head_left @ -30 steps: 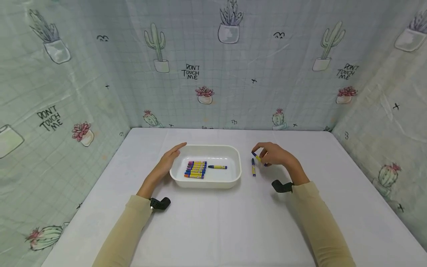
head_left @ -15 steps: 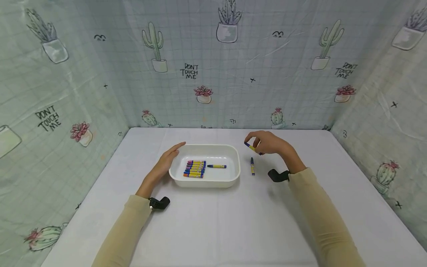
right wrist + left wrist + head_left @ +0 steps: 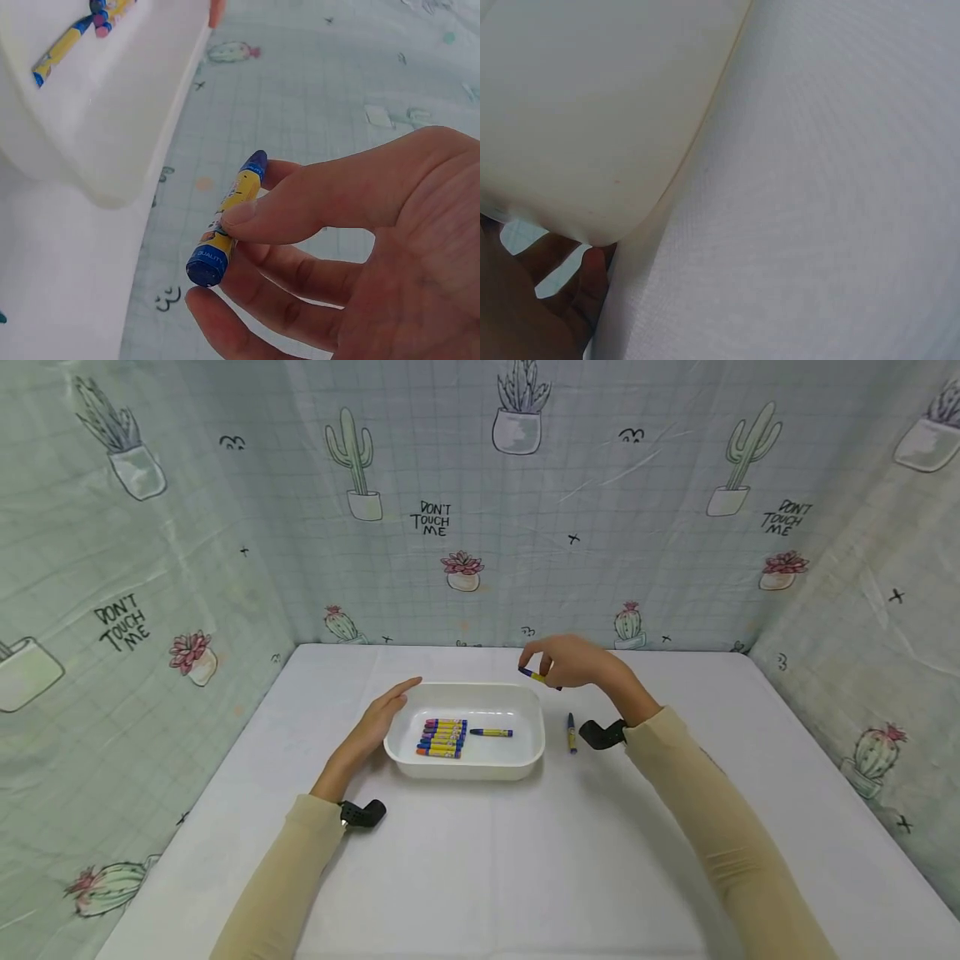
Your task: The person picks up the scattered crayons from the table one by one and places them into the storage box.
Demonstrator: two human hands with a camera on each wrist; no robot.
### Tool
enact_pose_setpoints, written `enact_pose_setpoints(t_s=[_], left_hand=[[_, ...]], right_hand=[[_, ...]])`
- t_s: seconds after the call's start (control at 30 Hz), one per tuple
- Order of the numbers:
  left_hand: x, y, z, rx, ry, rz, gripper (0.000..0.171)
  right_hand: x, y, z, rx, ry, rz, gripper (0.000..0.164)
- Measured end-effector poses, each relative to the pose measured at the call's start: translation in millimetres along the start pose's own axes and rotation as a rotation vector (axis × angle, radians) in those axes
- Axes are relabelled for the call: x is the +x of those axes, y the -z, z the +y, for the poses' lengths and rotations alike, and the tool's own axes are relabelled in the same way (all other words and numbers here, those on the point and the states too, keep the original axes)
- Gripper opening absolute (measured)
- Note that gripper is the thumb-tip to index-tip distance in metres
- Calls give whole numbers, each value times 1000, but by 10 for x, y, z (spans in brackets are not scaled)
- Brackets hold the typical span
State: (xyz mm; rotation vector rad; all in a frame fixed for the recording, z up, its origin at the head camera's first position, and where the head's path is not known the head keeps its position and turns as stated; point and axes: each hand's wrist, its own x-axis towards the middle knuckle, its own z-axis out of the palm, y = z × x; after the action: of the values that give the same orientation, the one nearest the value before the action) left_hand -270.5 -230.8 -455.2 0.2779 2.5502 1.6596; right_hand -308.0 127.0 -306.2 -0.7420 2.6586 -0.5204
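My right hand (image 3: pixel 572 662) pinches a dark blue crayon (image 3: pixel 229 217) with a yellow wrapper between thumb and fingers, raised beyond the back right corner of a white tray (image 3: pixel 465 772). In the right wrist view the crayon slants, its pointed tip away from the camera. My left hand (image 3: pixel 375 727) rests against the tray's left side, with one finger stretched along the back left corner. In the left wrist view, fingertips (image 3: pixel 594 266) sit at the tray's outer wall. Inside the tray, several crayons (image 3: pixel 442 738) lie side by side, and one dark crayon (image 3: pixel 491 732) lies to their right.
Another dark crayon (image 3: pixel 572 733) lies on the white table (image 3: pixel 480 860) to the right of the tray, near the right wrist camera (image 3: pixel 602 735). A cactus-patterned cloth (image 3: pixel 405 568) hangs behind the table and along both sides.
My right hand has moved left and away from me with the crayon, from beside the loose crayon toward the tray's back right corner. The left hand and tray stay put.
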Motion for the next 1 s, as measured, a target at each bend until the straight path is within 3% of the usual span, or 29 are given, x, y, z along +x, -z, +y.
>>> enact_pose_setpoints(t_s=[0.4, 0.7, 1.0], left_hand=[[3, -10, -4, 0, 3, 8, 49], [20, -10, 5, 8, 14, 5, 49], [14, 6, 21, 2, 15, 7, 49]], right_hand=[[402, -164, -390, -154, 68, -160, 50], [632, -343, -485, -118, 44, -339, 49], [810, -447, -577, -129, 3, -415, 47]])
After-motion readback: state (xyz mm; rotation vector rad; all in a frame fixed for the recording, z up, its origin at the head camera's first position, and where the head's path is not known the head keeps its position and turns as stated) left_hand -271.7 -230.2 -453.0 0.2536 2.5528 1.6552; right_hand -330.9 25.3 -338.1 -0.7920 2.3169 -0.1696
